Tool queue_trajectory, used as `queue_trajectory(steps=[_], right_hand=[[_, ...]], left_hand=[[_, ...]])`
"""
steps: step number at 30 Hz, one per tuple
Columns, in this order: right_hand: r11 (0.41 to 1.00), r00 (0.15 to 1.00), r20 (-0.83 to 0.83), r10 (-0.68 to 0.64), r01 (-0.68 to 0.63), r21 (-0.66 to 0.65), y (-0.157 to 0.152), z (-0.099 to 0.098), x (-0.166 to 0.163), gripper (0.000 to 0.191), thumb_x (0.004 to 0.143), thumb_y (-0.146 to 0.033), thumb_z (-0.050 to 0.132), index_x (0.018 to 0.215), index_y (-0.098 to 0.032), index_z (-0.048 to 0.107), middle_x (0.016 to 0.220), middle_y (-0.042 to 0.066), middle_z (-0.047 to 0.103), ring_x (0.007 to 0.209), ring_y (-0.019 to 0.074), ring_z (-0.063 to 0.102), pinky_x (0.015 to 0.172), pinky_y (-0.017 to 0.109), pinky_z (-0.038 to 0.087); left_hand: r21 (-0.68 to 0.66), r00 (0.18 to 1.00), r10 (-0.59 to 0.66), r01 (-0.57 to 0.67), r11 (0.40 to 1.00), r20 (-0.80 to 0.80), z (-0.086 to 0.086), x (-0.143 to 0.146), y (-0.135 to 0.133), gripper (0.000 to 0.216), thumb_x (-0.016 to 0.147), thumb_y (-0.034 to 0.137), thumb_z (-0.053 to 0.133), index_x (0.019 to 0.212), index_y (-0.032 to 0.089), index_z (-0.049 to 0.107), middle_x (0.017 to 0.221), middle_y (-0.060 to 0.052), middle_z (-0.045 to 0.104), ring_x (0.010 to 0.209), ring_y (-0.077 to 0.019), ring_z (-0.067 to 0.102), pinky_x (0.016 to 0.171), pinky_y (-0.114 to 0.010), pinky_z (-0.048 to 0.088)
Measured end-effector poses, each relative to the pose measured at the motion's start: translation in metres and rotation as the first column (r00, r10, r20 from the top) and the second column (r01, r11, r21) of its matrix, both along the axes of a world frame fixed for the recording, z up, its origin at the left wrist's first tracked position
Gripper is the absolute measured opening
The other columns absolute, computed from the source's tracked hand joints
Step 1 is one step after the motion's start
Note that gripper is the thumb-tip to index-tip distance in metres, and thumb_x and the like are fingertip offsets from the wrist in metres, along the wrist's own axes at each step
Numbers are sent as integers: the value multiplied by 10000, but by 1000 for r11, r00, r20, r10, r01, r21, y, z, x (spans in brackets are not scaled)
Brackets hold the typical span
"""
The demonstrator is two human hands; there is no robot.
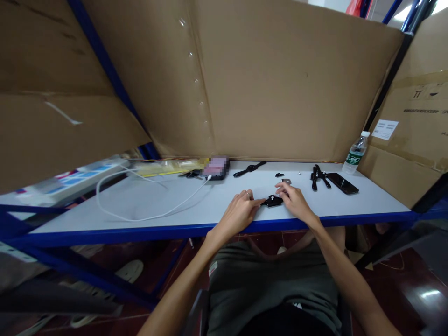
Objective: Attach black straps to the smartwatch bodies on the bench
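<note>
A small black watch body [272, 201] lies on the white shelf board [175, 205] near its front edge. My left hand [241, 211] pinches its left side with curled fingers; a ring shows on one finger. My right hand [293, 199] grips its right side, fingers bent over it. A little silver part rests on top of the watch body. Just behind my right hand lie a small grey square piece [286, 180] and a tiny black piece [279, 175].
A complete black watch [249, 168] lies further back. Black straps [318, 176], a dark phone [342, 183] and a water bottle [356, 153] are at the right. A white cable [140, 215] loops to a charging device [217, 169] at the left. Cardboard walls surround the shelf.
</note>
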State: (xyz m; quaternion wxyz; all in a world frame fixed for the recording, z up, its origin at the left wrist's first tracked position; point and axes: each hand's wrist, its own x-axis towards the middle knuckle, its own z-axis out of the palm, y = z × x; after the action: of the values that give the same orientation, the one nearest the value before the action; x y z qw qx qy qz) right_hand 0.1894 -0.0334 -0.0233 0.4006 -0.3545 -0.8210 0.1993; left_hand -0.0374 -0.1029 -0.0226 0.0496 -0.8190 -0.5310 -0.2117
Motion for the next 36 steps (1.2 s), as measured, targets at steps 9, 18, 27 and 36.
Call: queue_trajectory(steps=[9, 18, 27, 36], right_hand=[[998, 998, 9, -59, 59, 4, 2, -2, -1, 221, 859, -100, 567, 965, -226, 714, 831, 15, 757, 819, 196, 713, 854, 320, 520], [998, 998, -4, -65, 65, -9, 4, -3, 0, 206, 847, -77, 574, 901, -215, 717, 765, -2, 735, 744, 176, 679, 798, 296, 498], [995, 995, 23, -94, 94, -17, 2, 0, 0, 152, 853, -101, 642, 885, -213, 741, 767, 2, 755, 738, 181, 687, 784, 298, 497], [999, 998, 44, -54, 53, 6, 4, -4, 0, 246, 883, -58, 608, 988, -211, 769, 914, 41, 796, 872, 205, 740, 879, 329, 538]], left_hand=[[-17, 1000, 5, -5, 1000, -5, 3, 2, -1, 400, 1018, 168, 501, 1345, 245, 717, 965, -98, 593, 954, -248, 578, 877, -366, 470], [2, 1000, 6, -6, 1000, -11, 2, 2, -1, 404, 1014, 161, 511, 1346, 264, 717, 971, -95, 594, 945, -247, 579, 879, -369, 470], [12, 1000, -2, 2, 1000, 4, 1, 2, -1, 414, 1015, 147, 501, 1341, 277, 719, 956, -88, 593, 939, -242, 562, 865, -365, 466], [11, 1000, -17, 17, 1000, 24, 0, 1, -2, 406, 1017, 149, 508, 1340, 270, 720, 963, -91, 591, 942, -242, 562, 868, -366, 465]])
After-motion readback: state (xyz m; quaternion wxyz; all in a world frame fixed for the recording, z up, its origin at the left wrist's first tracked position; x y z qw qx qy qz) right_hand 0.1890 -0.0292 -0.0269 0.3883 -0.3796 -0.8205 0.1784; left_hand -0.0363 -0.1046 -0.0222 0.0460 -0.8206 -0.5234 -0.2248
